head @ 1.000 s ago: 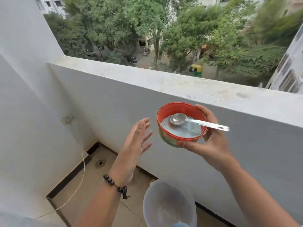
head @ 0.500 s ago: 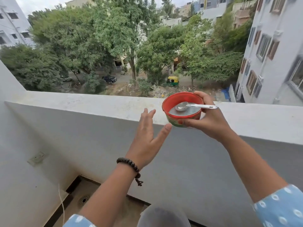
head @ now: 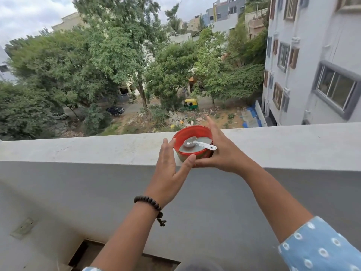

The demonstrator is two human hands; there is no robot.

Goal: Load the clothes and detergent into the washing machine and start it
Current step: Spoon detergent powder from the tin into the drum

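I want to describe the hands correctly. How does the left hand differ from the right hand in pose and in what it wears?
The left hand is nearly flat, its straight fingers beside the bowl and its thumb against the bowl's near side; the right hand is curved round the bowl's other side. The left wrist wears a dark bead bracelet; the right wrist is bare, with a blue dotted sleeve further up the arm. Both hands are at the bowl on the ledge.

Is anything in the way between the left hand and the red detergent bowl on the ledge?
Nothing visible. The left hand is already at the near-left side of the red bowl, thumb against its wall, while the right hand holds the other side.
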